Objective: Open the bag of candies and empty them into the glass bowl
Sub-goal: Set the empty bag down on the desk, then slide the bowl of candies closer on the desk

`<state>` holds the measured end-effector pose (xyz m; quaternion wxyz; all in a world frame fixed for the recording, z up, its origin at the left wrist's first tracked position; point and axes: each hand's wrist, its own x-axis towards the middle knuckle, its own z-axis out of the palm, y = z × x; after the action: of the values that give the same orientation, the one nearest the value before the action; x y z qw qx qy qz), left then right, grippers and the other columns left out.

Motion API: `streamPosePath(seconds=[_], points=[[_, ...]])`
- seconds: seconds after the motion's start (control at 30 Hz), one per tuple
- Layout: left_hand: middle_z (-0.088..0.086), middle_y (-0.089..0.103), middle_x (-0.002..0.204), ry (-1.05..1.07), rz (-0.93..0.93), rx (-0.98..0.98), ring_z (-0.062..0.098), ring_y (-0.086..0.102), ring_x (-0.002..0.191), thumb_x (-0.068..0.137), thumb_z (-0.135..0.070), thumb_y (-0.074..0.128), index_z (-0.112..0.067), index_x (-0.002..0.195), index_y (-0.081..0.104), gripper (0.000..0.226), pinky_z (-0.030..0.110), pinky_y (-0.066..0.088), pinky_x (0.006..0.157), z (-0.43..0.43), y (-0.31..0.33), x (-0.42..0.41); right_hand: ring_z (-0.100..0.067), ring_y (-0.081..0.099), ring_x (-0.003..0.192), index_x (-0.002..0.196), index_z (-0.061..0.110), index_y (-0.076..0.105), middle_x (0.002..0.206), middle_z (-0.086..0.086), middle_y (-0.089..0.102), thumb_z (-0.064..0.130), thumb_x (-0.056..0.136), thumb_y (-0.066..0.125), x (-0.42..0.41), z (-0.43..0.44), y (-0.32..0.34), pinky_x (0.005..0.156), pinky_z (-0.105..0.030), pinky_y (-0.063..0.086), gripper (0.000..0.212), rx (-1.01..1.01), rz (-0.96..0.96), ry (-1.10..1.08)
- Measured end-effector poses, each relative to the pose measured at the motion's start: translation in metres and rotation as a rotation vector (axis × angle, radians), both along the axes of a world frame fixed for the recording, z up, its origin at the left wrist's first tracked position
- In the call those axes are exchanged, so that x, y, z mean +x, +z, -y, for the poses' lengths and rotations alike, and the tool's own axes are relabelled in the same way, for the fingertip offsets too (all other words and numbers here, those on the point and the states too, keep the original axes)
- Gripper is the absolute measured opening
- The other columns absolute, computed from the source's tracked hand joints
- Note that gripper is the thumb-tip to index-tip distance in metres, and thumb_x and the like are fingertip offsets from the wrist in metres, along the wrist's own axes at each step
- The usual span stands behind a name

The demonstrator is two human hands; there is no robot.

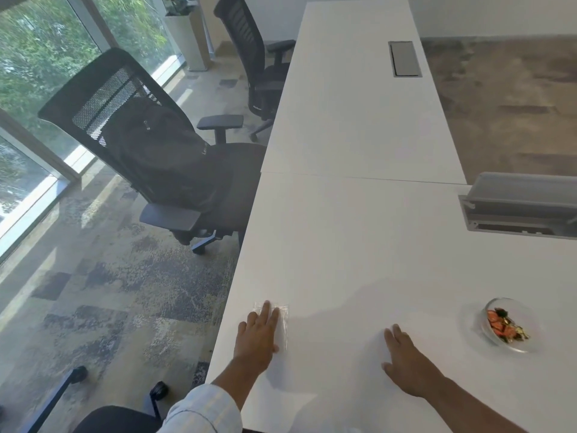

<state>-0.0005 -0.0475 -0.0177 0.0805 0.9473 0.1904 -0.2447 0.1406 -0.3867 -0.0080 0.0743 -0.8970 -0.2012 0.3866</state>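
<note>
On one white table (pixel 359 245), one empty bag (pixel 282 320), one candy-filled glass bowl (pixel 507 325), two flat hands

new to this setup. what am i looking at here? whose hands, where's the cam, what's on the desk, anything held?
There is no machine: one wide-angle camera worn on a person's head looks forward and down over a long white desk. The left hand lies flat on a flattened clear plastic bag near the desk's left edge. The right hand rests open on bare desk, holding nothing. To the right stands a clear glass bowl with red and gold wrapped candies inside, so the bag looks already emptied. Black mesh office chairs stand on the left.
</note>
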Motion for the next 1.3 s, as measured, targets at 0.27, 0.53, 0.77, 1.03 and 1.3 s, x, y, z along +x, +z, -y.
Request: streamPosePath(seconds=[0.27,0.53,0.77,1.03,1.3], points=[[0.004,0.011,0.187,0.053,0.112,-0.015,0.030,0.032,0.163,0.102,-0.024,0.072,-0.032,0.163,0.044,0.067,0.045,0.037,0.129,0.008,0.017,0.003,-0.024,0.000,0.167,0.169,0.005,0.000,0.179,-0.013,-0.007,0.034,0.109,0.045,0.009,0.005,0.005,0.134,-0.034,0.011,0.080,0.031,-0.044,-0.031],[0.004,0.047,0.172,0.131,0.287,-0.213,0.026,0.044,0.160,0.102,-0.024,0.074,-0.019,0.155,0.060,0.056,0.039,0.036,0.131,0.054,0.040,0.049,-0.018,0.035,0.157,0.162,0.014,0.038,0.170,-0.003,0.038,0.030,0.107,0.051,0.024,0.013,0.051,0.130,-0.030,0.027,0.059,0.271,0.188,-0.253],[0.014,0.075,0.144,0.406,0.382,-0.583,0.033,0.071,0.133,0.101,-0.019,0.078,-0.008,0.141,0.072,0.041,0.039,0.051,0.117,0.152,0.057,0.138,-0.022,0.048,0.149,0.152,0.005,0.052,0.158,-0.007,0.052,0.013,0.105,0.056,0.062,0.065,0.089,0.124,-0.037,0.040,0.048,0.481,0.411,-0.682],[-0.004,0.075,0.125,0.462,0.310,-0.923,0.018,0.068,0.120,0.103,-0.024,0.073,-0.010,0.143,0.072,0.042,0.034,0.054,0.108,0.272,0.070,0.216,-0.029,0.038,0.157,0.158,0.002,0.044,0.166,-0.015,0.045,0.008,0.107,0.048,0.093,0.157,0.090,0.130,-0.039,0.028,0.051,0.398,0.374,-1.094],[0.019,0.074,0.139,0.537,0.131,-1.015,0.036,0.068,0.134,0.108,-0.017,0.064,-0.005,0.133,0.075,0.030,0.045,0.050,0.123,0.346,0.061,0.242,-0.034,0.048,0.149,0.156,0.005,0.047,0.160,-0.014,0.052,0.013,0.107,0.047,0.107,0.202,0.074,0.124,-0.046,0.039,0.050,0.389,0.123,-1.286]])
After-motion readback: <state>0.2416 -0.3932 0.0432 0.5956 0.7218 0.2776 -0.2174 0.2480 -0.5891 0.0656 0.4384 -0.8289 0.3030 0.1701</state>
